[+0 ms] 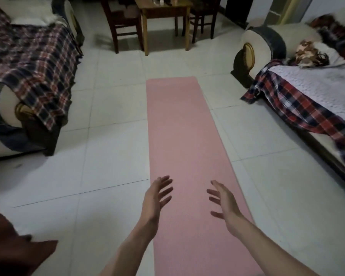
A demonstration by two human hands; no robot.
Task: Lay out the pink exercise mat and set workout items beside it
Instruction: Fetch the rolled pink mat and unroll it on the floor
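Left hand [157, 198] | right hand [224, 204] | fingers [167, 181] spread wide (empty) | above pink mat [179, 126]

I see the long pink foam exercise mat [184, 148] flat on the pale tiled floor [112, 152], plaid-draped cream sofas left [28, 76] and right [299, 92], brown wooden table [163, 8] far.

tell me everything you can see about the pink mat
The mat is a long, plain pink strip, matte and foam-like, fully unrolled and flat on the tiled floor. It runs from the bottom edge of the view toward the table, between two sofas. The left hand and right hand hover above its near end, fingers spread.
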